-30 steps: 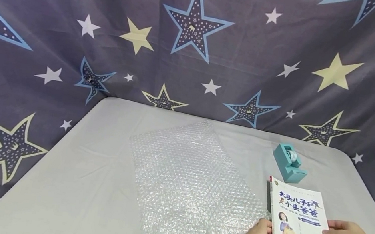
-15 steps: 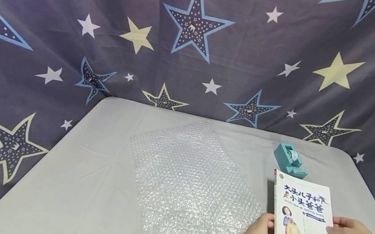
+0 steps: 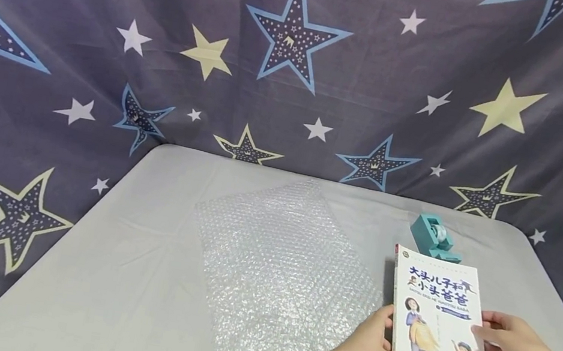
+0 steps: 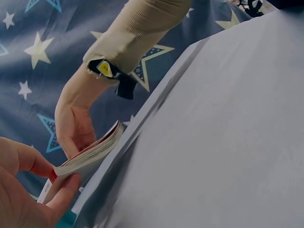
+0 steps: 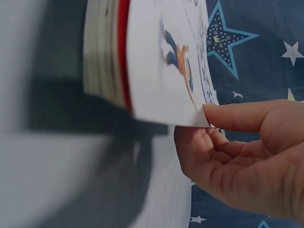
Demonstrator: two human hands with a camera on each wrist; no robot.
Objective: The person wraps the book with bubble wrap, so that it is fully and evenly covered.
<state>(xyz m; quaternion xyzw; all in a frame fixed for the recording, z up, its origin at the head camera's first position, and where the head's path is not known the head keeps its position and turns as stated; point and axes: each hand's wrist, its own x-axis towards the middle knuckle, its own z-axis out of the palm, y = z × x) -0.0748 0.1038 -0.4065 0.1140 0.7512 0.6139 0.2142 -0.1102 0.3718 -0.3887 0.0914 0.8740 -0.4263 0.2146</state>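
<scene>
A white picture book (image 3: 441,327) with a woman and a child on its cover is held up at the right side of the table. My left hand (image 3: 371,343) grips its left edge, thumb on the cover; in the left wrist view that hand (image 4: 28,190) pinches the spine between thumb and fingers. On the opposite edge my right hand (image 3: 520,348) pinches the book, and the right wrist view shows the thumb of this hand (image 5: 247,152) on the cover, fingers beneath. The book's shadow falls on the cloth below.
Bubble wrap (image 3: 283,273) lies flat across the middle of the table, left of the book. A teal tape dispenser (image 3: 430,237) stands just behind the book. The table has a light cloth (image 3: 109,271), and a star-patterned curtain (image 3: 347,100) hangs around it.
Both hands and the book first rose a little and shifted right, then moved left, closer to the bubble wrap. The book now overlaps the dispenser's front edge in the head view.
</scene>
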